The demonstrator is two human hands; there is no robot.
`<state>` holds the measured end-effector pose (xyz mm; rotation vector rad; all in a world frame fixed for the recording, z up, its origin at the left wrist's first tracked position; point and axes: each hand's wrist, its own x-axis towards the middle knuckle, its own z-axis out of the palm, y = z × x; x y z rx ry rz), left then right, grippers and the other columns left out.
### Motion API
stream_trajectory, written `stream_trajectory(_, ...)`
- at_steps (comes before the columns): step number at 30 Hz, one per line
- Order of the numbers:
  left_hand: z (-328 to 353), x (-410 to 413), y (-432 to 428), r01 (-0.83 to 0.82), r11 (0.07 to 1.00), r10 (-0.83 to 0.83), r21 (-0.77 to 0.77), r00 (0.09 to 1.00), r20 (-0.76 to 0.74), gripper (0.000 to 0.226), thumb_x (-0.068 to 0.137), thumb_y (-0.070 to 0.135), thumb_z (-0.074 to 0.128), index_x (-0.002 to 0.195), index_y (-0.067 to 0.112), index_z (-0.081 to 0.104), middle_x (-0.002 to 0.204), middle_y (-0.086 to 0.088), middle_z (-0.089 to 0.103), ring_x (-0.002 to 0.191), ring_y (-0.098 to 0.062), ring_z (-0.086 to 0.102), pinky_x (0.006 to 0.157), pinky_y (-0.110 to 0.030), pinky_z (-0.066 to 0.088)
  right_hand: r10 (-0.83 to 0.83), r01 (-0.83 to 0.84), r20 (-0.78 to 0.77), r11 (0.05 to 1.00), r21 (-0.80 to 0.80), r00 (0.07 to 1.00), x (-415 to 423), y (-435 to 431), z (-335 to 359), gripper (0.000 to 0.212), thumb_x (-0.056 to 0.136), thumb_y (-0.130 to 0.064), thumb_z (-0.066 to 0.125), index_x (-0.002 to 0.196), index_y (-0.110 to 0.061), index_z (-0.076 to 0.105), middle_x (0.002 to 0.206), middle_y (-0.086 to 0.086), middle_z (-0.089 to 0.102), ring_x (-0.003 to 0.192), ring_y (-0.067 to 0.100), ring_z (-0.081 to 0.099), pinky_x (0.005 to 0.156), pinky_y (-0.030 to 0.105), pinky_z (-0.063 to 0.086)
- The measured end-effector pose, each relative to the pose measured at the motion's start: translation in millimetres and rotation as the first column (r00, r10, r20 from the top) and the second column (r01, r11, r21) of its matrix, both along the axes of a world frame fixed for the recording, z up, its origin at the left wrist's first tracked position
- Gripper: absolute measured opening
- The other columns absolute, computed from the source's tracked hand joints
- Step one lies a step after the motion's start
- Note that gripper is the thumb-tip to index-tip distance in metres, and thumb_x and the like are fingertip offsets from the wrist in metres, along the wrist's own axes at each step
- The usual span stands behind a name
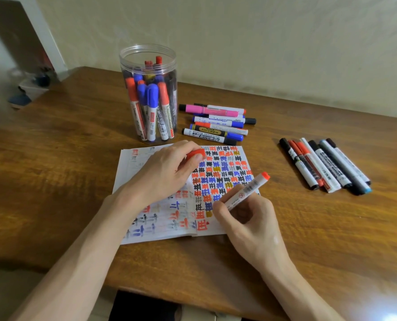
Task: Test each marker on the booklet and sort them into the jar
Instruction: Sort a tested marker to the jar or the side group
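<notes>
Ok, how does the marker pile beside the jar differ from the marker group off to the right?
The jar-side pile lies crosswise, markers overlapping; the right group lies side by side, running front to back. The jar-side pile includes a pink marker and blue caps; the right group is mostly black and red. Both lie flat on the table, outside the jar.

Home room: wooden table (53,181) against plain wall (262,42).
</notes>
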<state>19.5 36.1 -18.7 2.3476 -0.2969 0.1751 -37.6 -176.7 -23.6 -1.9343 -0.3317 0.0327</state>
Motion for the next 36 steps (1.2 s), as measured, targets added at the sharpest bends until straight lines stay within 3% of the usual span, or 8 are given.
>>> stream_trajectory(5, 1.9, 2.5, -1.6, 0.000, 0.999, 0.001, -0.040, 1.000, 0.022, 0.034, 0.106, 0.032, 0.050, 0.138, 0.028, 0.059, 0.119, 0.019, 0.055, 0.118, 0.004, 0.056, 0.089, -0.020, 0.057, -0.068, 0.073, -0.037, 0.986, 0.152, 0.997, 7.6, -3.0, 12.3, 0.014, 0.096, -0.016, 0.072, 0.082, -0.016, 0.070, 0.082, -0.011, 0.078, 0.075, 0.007, 0.076, 0.061, 0.018, 0.057)
stream_trajectory(7, 5.2, 1.6, -2.4, 0.016, 0.996, -0.013, -0.090, 1.000, 0.028, 0.033, 0.101, 0.027, 0.059, 0.134, 0.030, 0.064, 0.114, 0.024, 0.059, 0.117, 0.008, 0.056, 0.089, -0.014, 0.055, -0.090, 0.104, -0.084, 0.976, 0.192, 0.992, 17.2, -7.0, 20.3, 0.013, 0.097, -0.017, 0.071, 0.085, -0.013, 0.070, 0.077, -0.011, 0.076, 0.069, 0.004, 0.073, 0.058, 0.016, 0.054)
stream_trajectory(9, 8.4, -0.1, -3.4, 0.008, 0.988, -0.009, -0.153, 1.000, -0.004, 0.033, 0.095, 0.032, 0.065, 0.128, 0.032, 0.070, 0.114, 0.026, 0.065, 0.113, 0.008, 0.061, 0.085, -0.017, 0.058, -0.105, 0.125, -0.102, 0.968, 0.215, 0.989, 30.4, -12.6, 28.1, 0.011, 0.097, -0.018, 0.071, 0.087, -0.015, 0.071, 0.070, -0.010, 0.071, 0.062, 0.003, 0.067, 0.056, 0.016, 0.050)
stream_trajectory(15, 11.0, -3.2, -7.8, 0.024, 0.983, -0.029, -0.183, 0.999, -0.027, 0.028, 0.092, 0.045, 0.057, 0.114, 0.034, 0.069, 0.109, 0.022, 0.070, 0.106, 0.008, 0.065, 0.080, -0.013, 0.056, -0.101, 0.138, -0.133, 0.942, 0.306, 0.986, 75.4, -22.7, 49.9, 0.008, 0.099, -0.020, 0.070, 0.095, -0.013, 0.073, 0.073, -0.002, 0.070, 0.063, 0.007, 0.061, 0.057, 0.019, 0.047)
stream_trajectory(20, 8.4, -1.1, -5.5, 0.001, 0.982, -0.005, -0.189, 1.000, -0.023, 0.023, 0.100, 0.044, 0.056, 0.114, 0.030, 0.071, 0.104, 0.019, 0.073, 0.103, -0.004, 0.069, 0.076, -0.025, 0.058, -0.047, 0.105, -0.177, 0.937, 0.332, 0.983, 98.6, -18.7, 51.7, 0.012, 0.101, -0.021, 0.068, 0.093, -0.013, 0.072, 0.076, 0.004, 0.069, 0.065, 0.012, 0.057, 0.057, 0.023, 0.044)
stream_trajectory(23, 6.9, -0.7, -5.5, 0.002, 0.982, -0.005, -0.189, 1.000, -0.014, 0.025, 0.100, 0.042, 0.058, 0.115, 0.028, 0.071, 0.104, 0.018, 0.073, 0.102, -0.004, 0.069, 0.071, -0.019, 0.055, 0.004, 0.071, -0.205, 0.932, 0.356, 0.979, 93.8, -16.1, 40.0, 0.013, 0.100, -0.023, 0.069, 0.089, -0.016, 0.071, 0.079, 0.008, 0.070, 0.068, 0.014, 0.060, 0.061, 0.026, 0.046)
stream_trajectory(25, 5.7, -0.4, -5.8, 0.001, 0.984, -0.002, -0.180, 1.000, -0.005, 0.027, 0.098, 0.042, 0.059, 0.116, 0.026, 0.072, 0.106, 0.017, 0.073, 0.103, -0.003, 0.068, 0.073, -0.016, 0.054, 0.016, 0.057, -0.198, 0.933, 0.354, 0.980, 90.2, -15.3, 34.5, 0.014, 0.099, -0.026, 0.071, 0.090, -0.015, 0.072, 0.080, 0.007, 0.071, 0.069, 0.015, 0.063, 0.062, 0.026, 0.048)
stream_trajectory(36, 6.8, -1.4, -7.9, 0.011, 0.989, -0.006, -0.149, 0.999, 0.032, 0.024, 0.096, 0.036, 0.064, 0.116, 0.027, 0.074, 0.104, 0.019, 0.072, 0.106, -0.007, 0.067, 0.081, -0.030, 0.058, 0.051, -0.001, -0.158, 0.954, 0.301, 0.986, 86.9, -10.8, 28.6, 0.022, 0.095, -0.036, 0.074, 0.098, -0.015, 0.075, 0.081, 0.004, 0.076, 0.071, 0.016, 0.069, 0.066, 0.027, 0.051)
